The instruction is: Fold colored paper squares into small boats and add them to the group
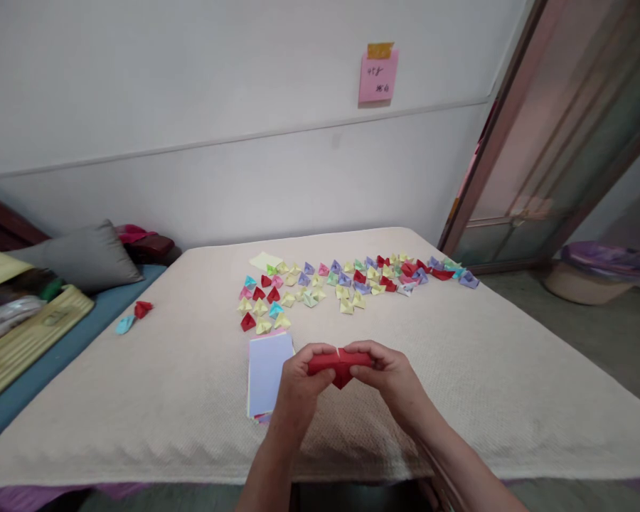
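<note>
A folded red paper piece [340, 368] is held between both hands just above the cream table cover [181, 370]. My left hand [299, 384] pinches its left end with thumb and fingers closed. My right hand [387, 377] pinches its right end the same way. Right beside my left hand lies a stack of coloured paper sheets [267, 373], pale lilac on top. Farther back, several small folded paper pieces [346, 281] in red, yellow, purple, pink and teal are spread across the cover.
A red and a teal folded piece [134, 316] lie apart at the left edge. A grey pillow [82, 257] and a yellow mat [26, 341] are at the left. A pink note [378, 75] hangs on the wall. A door frame [512, 135] stands at the right.
</note>
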A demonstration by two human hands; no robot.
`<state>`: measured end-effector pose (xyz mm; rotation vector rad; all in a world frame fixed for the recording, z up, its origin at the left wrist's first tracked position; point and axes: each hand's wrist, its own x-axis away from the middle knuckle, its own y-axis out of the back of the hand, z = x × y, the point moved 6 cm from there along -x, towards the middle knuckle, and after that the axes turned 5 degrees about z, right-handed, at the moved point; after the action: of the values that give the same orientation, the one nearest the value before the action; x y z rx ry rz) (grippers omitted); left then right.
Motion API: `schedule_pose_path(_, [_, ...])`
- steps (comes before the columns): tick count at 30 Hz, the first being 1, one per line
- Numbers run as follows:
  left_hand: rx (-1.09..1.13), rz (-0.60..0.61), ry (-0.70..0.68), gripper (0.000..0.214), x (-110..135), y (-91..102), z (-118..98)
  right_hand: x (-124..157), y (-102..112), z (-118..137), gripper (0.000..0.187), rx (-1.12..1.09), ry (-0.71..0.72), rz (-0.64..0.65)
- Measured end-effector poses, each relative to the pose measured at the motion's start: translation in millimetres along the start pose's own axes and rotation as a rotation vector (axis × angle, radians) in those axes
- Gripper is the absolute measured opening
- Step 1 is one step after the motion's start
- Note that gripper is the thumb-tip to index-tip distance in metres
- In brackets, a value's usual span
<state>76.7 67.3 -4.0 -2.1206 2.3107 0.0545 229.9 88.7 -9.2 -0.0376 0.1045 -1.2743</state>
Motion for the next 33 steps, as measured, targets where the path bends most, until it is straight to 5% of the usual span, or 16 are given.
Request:
schedule_pose_path(5, [0.121,-0.002,0.043,0.028,2,-2.1,3,0,0,-5,0.024,-0.068,-0.032,-0.002])
schedule_pose_path(11, [0.199,-0.003,0.025,0.028,2,-3.8,2,-3,2,1,0.020,0.107,0.165,-0.019])
schedule_pose_path(22, [0.063,-0.052,0.032,0.028,1,0.3,0,-2,3,4,0.014,0.160,0.226,-0.072])
schedule_pose_path(33, [-0.235,-0.133,-0.170,0.028,-1,3.5,-12,2,4,8,0.018,0.391,0.252,-0.113])
